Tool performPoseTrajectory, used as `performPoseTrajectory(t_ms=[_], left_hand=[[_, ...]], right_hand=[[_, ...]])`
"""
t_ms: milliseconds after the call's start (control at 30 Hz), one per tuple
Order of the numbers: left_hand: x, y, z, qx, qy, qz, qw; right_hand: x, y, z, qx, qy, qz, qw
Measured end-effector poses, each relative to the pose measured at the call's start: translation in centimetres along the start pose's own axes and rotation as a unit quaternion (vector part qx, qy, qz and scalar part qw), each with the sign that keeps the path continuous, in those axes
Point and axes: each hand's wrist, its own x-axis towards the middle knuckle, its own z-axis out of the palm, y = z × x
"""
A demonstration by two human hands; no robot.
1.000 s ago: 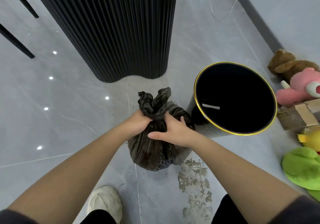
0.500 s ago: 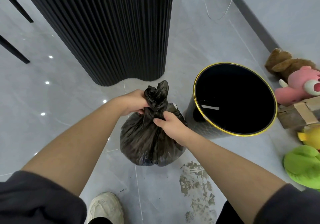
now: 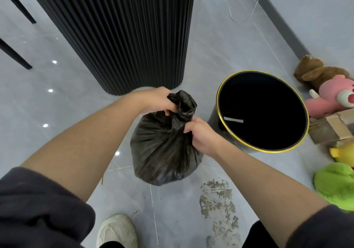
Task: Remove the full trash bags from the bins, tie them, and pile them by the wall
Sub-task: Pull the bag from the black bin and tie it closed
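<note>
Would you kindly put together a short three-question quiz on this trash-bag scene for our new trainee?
1. True or false: the black trash bag sits inside the gold-rimmed bin.
2. What does the left hand grip? A) the bag's twisted top B) the bin's rim C) nothing
3. Short answer: which hand grips the bag's neck on the side nearer the bin?

Key
1. False: the bag is out of the bin, beside it.
2. A
3. The right hand.
</note>
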Motion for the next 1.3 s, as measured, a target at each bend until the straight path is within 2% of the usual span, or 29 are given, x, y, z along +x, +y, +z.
performPoseTrajectory(t_ms=[200, 433, 533, 600, 700, 767, 867, 1000, 1100, 1300], left_hand=[[0.0, -1.9, 0.8, 0.000, 0.036, -0.014, 0.999], [-2.1, -4.8, 2.5, -0.063, 0.129, -0.015, 0.990], [-4.3, -6.0, 4.0, -0.015, 0.248, 0.054, 0.967], [-5.8, -6.6, 4.9, 0.007, 0.285, 0.113, 0.952], [-7.1, -7.3, 6.4, 0.041, 0.237, 0.142, 0.960], [-7.1, -7.4, 7.4, 0.119, 0.211, 0.132, 0.961], [-6.5, -7.5, 8.4, 0.196, 0.225, 0.137, 0.944], [-5.8, -7.3, 8.3, 0.206, 0.251, 0.171, 0.930], [-5.7, -7.0, 7.5, 0.187, 0.266, 0.163, 0.931], [-4.8, -6.6, 6.0, 0.191, 0.286, 0.093, 0.934]], right_hand=[[0.1, 0.5, -0.2, 0.007, -0.029, 0.054, 0.998], [0.4, 0.8, -0.2, -0.050, 0.037, 0.120, 0.991], [0.5, 0.9, -0.3, -0.090, 0.063, 0.135, 0.985], [0.6, 0.9, -0.4, -0.096, 0.067, 0.137, 0.984], [0.8, 1.1, -0.5, -0.088, 0.071, 0.133, 0.985], [1.0, 1.2, -0.6, -0.080, 0.075, 0.138, 0.984], [1.0, 1.3, -0.6, -0.081, 0.070, 0.142, 0.984], [0.9, 1.4, -0.5, -0.088, 0.063, 0.137, 0.985], [0.5, 1.4, -0.6, -0.081, 0.000, 0.143, 0.986], [0.7, 1.7, -0.5, -0.228, -0.059, 0.107, 0.966]])
